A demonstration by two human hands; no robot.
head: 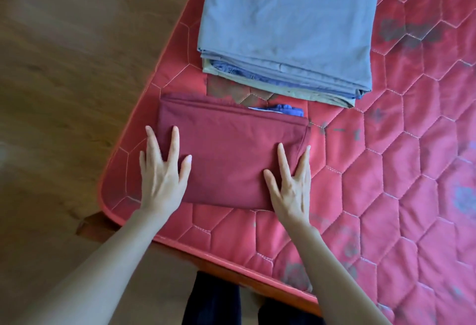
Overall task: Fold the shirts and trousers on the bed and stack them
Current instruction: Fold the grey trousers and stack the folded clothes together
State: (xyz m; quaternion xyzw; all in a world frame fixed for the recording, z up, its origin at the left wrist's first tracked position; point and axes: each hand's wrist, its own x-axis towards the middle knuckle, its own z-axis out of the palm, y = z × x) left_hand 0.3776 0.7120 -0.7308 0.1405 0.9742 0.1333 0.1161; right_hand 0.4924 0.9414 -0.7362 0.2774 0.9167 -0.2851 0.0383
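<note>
**A:** Head view is all I have. What do you see at the centre of the frame?

**B:** I see a folded maroon garment (231,159) lying flat on the red quilted mattress (386,183), near the mattress corner at lower left. A bit of blue fabric (288,108) peeks out along its upper edge, toward the right.

**A:** And the hands?

**B:** The left hand (162,172) lies flat on the garment's left edge, fingers straight and spread, palm down. The right hand (291,183) lies the same way on the lower right part, fingers straight and fanned apart, reaching toward the right edge. Neither hand pinches or curls round the cloth; I read both as pressing or resting on it.

**A:** Anything stacked yet?

**B:** Yes. In the upper middle of the frame I see a pile of folded clothes (283,72), with a grey-blue piece (288,15) on top and olive and blue layers showing at its lower edge. It sits just beyond the maroon garment, apart from it.

**A:** The rest?

**B:** A wooden floor (77,67) fills the left side. At the bottom centre I see dark trouser legs (211,299) by the bed's edge.
</note>
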